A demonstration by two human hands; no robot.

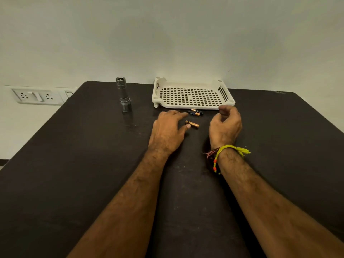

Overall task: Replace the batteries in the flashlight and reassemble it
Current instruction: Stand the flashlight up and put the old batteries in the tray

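1. Dark table filling most of the view, pushed against a pale wall
2. White perforated tray at the far edge of the table, right of centre, nothing in it
3. Wall socket plate off to the left, beyond the table's edge
4. Left hand palm down over the table, fingers spread and loose, gripping nothing; index fingertip just beside the pair of batteries, thumb tip touching or nearly touching the single battery
5. Right hand raised near the tray's front rim, fingers curled inward; inside of the curl hidden, so cannot tell whether anything sits in it
6. Yellow thread bracelet with red beads around the right wrist
7. Silver flashlight standing upright on its wider end, well left of the tray, apart from both hands
8. Pair of batteries lying side by side just in front of the tray
9. Single battery, copper-coloured, lying nearer, between the two hands
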